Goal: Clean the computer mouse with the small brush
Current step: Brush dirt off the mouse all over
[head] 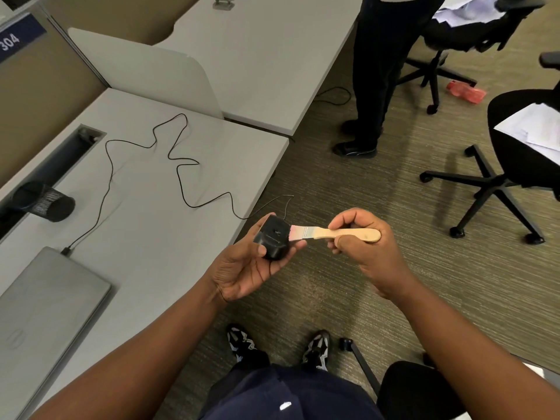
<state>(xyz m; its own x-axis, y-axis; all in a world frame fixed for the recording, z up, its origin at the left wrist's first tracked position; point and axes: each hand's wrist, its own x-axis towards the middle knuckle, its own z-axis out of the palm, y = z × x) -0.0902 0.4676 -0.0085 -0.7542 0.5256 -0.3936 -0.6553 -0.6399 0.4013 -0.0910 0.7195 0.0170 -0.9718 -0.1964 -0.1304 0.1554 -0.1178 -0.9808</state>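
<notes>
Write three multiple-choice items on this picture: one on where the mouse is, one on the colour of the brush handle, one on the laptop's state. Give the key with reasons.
1. Where is the mouse?
A. on the desk
B. in the left hand
C. on the floor

2. What colour is the brush handle?
A. pale wood
B. blue
C. black

3. The laptop is:
A. open
B. closed
C. standing upright

Key: 1 B, the left hand cradles it beyond the desk edge; 2 A, pale wood shows in the right hand; 3 B, its lid lies flat and shut.
</notes>
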